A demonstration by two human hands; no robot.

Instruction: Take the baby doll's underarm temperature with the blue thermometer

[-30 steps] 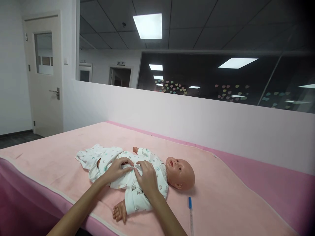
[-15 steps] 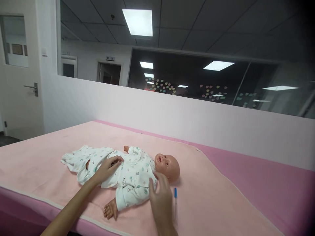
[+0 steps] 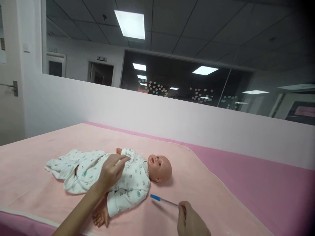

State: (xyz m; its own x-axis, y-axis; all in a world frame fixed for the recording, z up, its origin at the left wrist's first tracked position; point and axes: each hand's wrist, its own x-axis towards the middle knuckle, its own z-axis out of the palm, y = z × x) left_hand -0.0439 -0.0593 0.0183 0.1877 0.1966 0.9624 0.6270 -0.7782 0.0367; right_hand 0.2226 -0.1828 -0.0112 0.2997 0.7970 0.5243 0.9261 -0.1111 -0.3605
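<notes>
1. Blue-capped pen (image 3: 165, 201): just beside the doll's near shoulder, cap end toward the doll. Its shadow suggested a tilt, cap end lower; couldn't tell if the cap touched the sheet.
2. Right hand (image 3: 193, 219): narrow grip, thumb and fingers pinched on the uncapped end. Main risk, my read: with the hold that far back, a small wrist twist could swing the cap into the shoulder or head, or a loose pinch could drop the pen.
3. Doll (image 3: 134, 181): on its back, printed outfit on, head (image 3: 161, 168) near the cap.
4. Left hand (image 3: 113, 171): over the doll's middle, fingers half curled, nothing visible in it; couldn't tell if it touched cloth. If it did, pulling away could snag the outfit. Forearm crossed close to the doll's near arm, so a low sweep could shift that.
5. Pink sheet (image 3: 221, 209): soft-looking; dragging on it could ruck it up.
</notes>
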